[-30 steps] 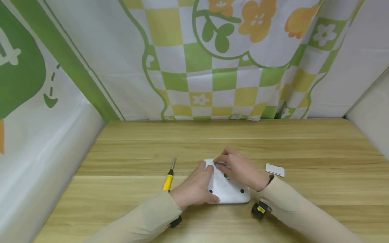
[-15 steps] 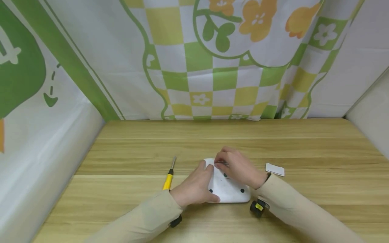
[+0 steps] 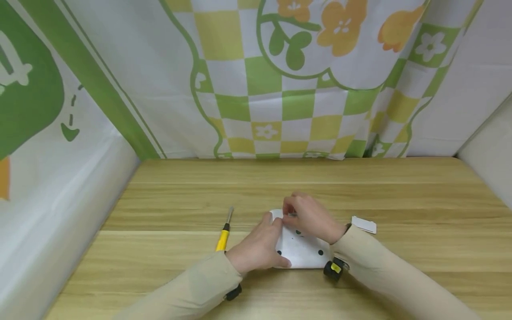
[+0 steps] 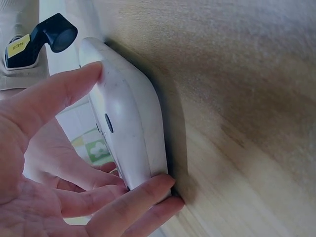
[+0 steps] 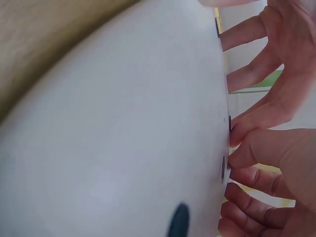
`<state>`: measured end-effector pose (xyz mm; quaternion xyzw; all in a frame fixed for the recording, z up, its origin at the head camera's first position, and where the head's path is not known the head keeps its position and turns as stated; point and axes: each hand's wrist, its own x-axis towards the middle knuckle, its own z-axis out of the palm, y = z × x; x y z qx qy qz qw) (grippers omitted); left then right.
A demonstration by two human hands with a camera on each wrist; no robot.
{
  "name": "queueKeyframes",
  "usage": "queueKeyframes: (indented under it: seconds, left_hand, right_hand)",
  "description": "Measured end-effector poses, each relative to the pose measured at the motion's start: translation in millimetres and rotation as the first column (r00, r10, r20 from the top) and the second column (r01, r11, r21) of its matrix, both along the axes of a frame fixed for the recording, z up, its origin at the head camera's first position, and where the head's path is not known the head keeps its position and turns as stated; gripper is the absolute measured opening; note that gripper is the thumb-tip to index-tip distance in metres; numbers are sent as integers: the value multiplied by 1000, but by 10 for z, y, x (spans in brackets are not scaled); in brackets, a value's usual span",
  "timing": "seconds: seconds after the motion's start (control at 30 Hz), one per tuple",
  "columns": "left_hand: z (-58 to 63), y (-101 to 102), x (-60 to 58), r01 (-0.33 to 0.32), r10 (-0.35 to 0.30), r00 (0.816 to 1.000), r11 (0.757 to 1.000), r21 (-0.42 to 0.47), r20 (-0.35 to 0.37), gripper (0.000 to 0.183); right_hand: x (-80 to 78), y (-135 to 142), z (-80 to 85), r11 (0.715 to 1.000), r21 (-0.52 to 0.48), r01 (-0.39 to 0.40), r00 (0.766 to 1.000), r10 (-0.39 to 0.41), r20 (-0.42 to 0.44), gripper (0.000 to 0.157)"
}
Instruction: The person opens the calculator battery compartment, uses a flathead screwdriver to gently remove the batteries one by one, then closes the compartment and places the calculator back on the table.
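A white rounded-square device (image 3: 300, 255) lies on the table, its dark round feet facing up. My left hand (image 3: 258, 244) grips its left side; in the left wrist view the thumb (image 4: 81, 81) presses the near edge and the fingertips hold the far end. My right hand (image 3: 314, 218) bends over the device's far-left part, thumb and forefinger close together right at its face. In the right wrist view the other right fingers (image 5: 249, 210) are curled beside that face. I cannot tell whether the right fingertips pinch anything.
A screwdriver (image 3: 223, 238) with a yellow handle lies left of the device, its tip pointing away. Behind the right wrist is a small white flat cover (image 3: 365, 224), partly overlapped by the sleeve. A patterned curtain (image 3: 264, 106) hangs behind the wooden table (image 3: 168, 195).
My right wrist has dipped and shifted a little left, so the sleeve now overlaps the cover. A thin dark line seen under the right fingers is now mostly hidden. My left hand keeps its hold.
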<state>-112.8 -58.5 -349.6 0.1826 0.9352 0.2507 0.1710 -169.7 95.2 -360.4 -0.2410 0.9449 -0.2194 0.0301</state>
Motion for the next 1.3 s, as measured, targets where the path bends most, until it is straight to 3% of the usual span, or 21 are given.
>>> queueKeyframes:
  seconds: [0.3, 0.8, 1.1, 1.3]
  left_hand:
    - [9, 7, 25, -23, 23, 999, 1000, -9, 34, 95]
    - [26, 24, 37, -29, 30, 999, 1000, -11, 37, 93]
    - [33, 27, 35, -29, 30, 999, 999, -33, 26, 92]
    - [43, 40, 32, -17, 18, 1000, 999, -36, 24, 92]
  right_hand:
    - [-1, -10, -10, 999, -26, 22, 1000, -22, 20, 13]
    - [22, 89, -61, 994, -103, -46, 998, 42, -44, 10]
    - [57, 191, -59, 995, -91, -29, 999, 25, -44, 10]
    - [66, 182, -76, 996, -60, -62, 995, 57, -77, 18]
